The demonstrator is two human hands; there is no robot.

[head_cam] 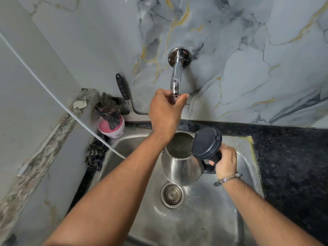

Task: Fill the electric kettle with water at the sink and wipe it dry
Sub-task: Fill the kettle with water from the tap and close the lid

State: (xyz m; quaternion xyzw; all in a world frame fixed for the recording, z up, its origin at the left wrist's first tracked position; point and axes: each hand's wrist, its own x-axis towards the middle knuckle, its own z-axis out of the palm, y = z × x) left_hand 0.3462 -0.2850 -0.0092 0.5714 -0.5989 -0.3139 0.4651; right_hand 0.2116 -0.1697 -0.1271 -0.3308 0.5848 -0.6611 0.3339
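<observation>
Over the steel sink (248, 174), head view only: I saw the left hand (164, 112) reached up to the chrome wall tap (176, 75), fingers and thumb closed around the tap's lower end; couldn't tell whether water was running. The right hand (226, 161) was wrapped tight on the black handle of the electric kettle (179, 167), a metal bangle (227, 179) on that wrist. The kettle hung above the sink basin, just behind the drain strainer (172, 194), roughly under the tap, tilted a bit with its open mouth facing up toward the camera. Its dark lid (206, 142) stood flipped open on the handle side. Inside looked dark and shiny; water level not clear to me. At the back left corner of the sink I noted a pink tub (111, 128) with a dark scrubber holder (109, 107) sitting on it, steel wool stuffed in. A black-handled squeegee (124, 93) leaned on the marble-pattern wall (248, 50) right behind it. A checked cloth (95, 154) lay bunched at the sink's left edge. A white cord (53, 96) ran diagonally from upper left down to the sink, passing behind my left forearm. A toothbrush (26, 167) lay on the left ledge. Dark speckled counter (292, 157) sat to the right of the sink.
</observation>
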